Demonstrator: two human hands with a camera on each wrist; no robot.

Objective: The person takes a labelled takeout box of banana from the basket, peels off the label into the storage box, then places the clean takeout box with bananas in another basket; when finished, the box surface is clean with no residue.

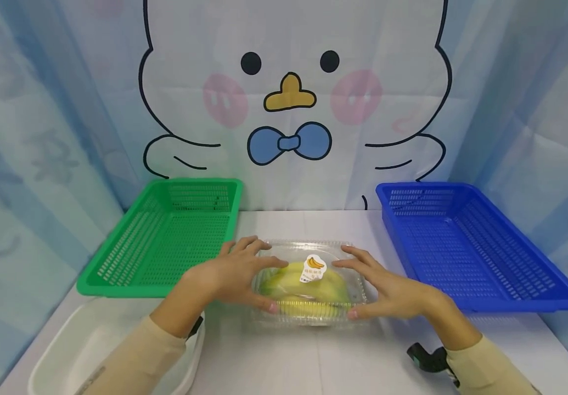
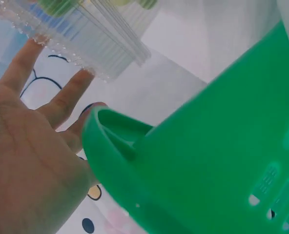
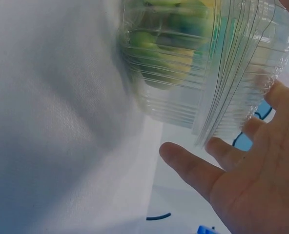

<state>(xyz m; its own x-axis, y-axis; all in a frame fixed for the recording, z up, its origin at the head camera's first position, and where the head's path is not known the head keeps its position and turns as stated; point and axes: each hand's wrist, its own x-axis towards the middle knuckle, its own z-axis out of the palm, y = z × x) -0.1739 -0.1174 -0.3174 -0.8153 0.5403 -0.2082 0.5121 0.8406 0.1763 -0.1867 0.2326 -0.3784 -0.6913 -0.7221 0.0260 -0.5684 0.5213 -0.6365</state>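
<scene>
A clear plastic clamshell box [image 1: 308, 299] with a ribbed rim stands on the white table, its lid on. Yellow-green fruit [image 1: 286, 281] shows through, and a white sticker [image 1: 313, 267] printed with bananas is on top. My left hand [image 1: 236, 277] spreads over the box's left side; in the left wrist view its fingertips touch the lid edge. At the opposite side, my right hand [image 1: 387, 288] reaches with fingers spread, thumb near the front corner. From the right wrist, the box [image 3: 183, 97] appears beside extended fingers, and nothing is gripped.
A green basket [image 1: 160, 291] stands at the left and a blue basket [image 1: 501, 304] at the right. Below the green one is a white tub [image 1: 49, 356], partly behind the left forearm. A curtain [image 1: 288, 186] with a cartoon print hangs behind the table.
</scene>
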